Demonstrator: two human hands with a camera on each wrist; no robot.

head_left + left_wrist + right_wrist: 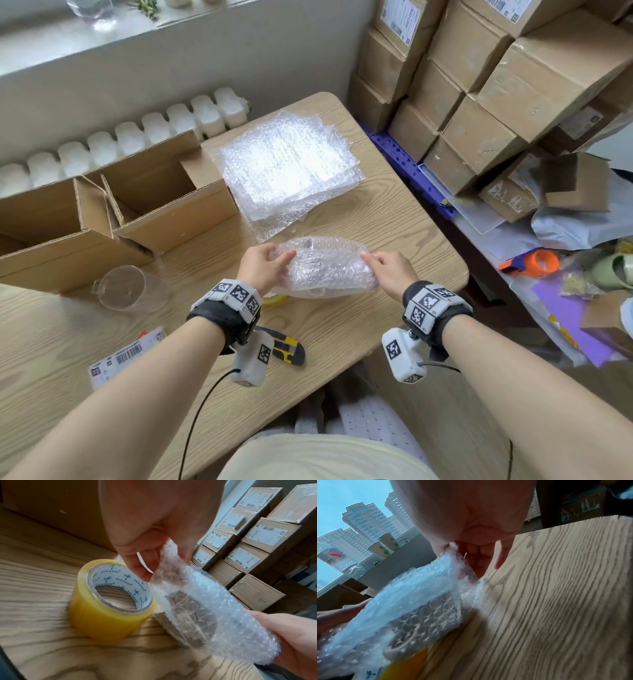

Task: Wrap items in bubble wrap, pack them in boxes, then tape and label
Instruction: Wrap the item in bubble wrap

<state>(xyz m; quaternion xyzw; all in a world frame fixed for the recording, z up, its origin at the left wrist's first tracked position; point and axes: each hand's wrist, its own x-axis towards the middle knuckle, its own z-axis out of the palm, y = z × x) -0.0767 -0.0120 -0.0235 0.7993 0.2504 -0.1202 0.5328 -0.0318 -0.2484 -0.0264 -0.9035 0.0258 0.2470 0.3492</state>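
A bubble-wrapped bundle (329,267) hangs just above the wooden table (394,219), held between both hands. My left hand (265,262) pinches the wrap's left end (169,555). My right hand (387,265) pinches the right end (452,553). Through the wrap shows a clear, round item (188,616), also seen in the right wrist view (423,616). A yellow tape roll (109,600) stands on the table under the bundle, mostly hidden in the head view (278,300). A stack of bubble wrap sheets (287,164) lies behind. Two open cardboard boxes (154,202) sit at the left.
A clear plastic cup (126,287) lies on its side at the left. A yellow utility knife (287,347) and shipping labels (126,354) lie near the front edge. Labelled cartons (479,96) are stacked at the right. An orange tape dispenser (534,263) lies among clutter there.
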